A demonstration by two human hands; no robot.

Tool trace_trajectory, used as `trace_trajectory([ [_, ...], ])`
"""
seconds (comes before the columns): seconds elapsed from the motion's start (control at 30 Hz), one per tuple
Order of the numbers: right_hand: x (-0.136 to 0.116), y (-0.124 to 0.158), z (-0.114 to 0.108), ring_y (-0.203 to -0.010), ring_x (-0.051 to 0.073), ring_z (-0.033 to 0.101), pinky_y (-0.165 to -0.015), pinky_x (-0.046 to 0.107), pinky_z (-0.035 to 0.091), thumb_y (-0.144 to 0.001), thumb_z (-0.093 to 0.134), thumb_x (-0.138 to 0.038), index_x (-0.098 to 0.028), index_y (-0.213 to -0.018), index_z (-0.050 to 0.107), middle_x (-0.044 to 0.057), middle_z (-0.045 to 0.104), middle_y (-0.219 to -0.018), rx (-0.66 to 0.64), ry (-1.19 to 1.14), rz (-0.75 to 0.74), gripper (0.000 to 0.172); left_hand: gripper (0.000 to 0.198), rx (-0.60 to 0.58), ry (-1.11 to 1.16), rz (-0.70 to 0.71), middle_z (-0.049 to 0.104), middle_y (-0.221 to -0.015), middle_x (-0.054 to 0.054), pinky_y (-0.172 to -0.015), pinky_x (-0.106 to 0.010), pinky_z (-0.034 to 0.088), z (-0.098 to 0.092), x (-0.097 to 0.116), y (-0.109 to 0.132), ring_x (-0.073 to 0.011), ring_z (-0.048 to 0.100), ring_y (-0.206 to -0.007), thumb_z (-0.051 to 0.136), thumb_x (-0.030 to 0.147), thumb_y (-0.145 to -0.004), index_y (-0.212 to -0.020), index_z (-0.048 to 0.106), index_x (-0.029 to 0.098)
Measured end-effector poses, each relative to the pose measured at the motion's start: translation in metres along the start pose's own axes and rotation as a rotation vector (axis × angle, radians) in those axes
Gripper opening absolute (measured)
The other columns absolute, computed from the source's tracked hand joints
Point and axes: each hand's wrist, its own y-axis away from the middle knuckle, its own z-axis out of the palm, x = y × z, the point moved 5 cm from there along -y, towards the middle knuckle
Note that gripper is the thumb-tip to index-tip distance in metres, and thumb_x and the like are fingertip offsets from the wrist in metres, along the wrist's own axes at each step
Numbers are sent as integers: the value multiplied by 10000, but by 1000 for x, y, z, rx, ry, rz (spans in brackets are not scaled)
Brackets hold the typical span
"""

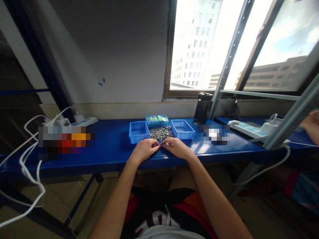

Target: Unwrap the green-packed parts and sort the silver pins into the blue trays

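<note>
A heap of thin silvery metal pieces, screw-like in shape [161, 132], lies on the blue table in front of me. Just on the near side of it, my left hand [146, 148] and my right hand [178, 147] rest by the table's front edge with their fingertips almost meeting. Thumb and fingers are pinched on both hands; whatever they hold is too small to make out. Flanking the heap are a left blue bin [139, 132] and a right blue bin [183, 130], neither with visible contents. Behind it, a third blue bin [157, 125] holds greenish clear plastic bags [157, 118].
A black bottle-like container [203, 108] stands at the back right, beside a metal post [228, 59]. Power strips lie at left [86, 121] and right [246, 128], with white cables [32, 179] hanging at left. Blurred items flank the workspace. Another person's arm [311, 126] shows at far right.
</note>
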Motion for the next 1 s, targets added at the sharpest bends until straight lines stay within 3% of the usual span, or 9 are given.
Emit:
trace_trajectory([
  [1.0, 3, 1, -2, -695, 134, 547, -665, 238, 413, -843, 501, -324, -204, -926, 653, 30, 634, -815, 38, -6, 36, 210, 256, 44, 33, 20, 666, -843, -18, -625, -248, 386, -1, -1, 2, -184, 601, -770, 425, 388, -835, -906, 622, 240],
])
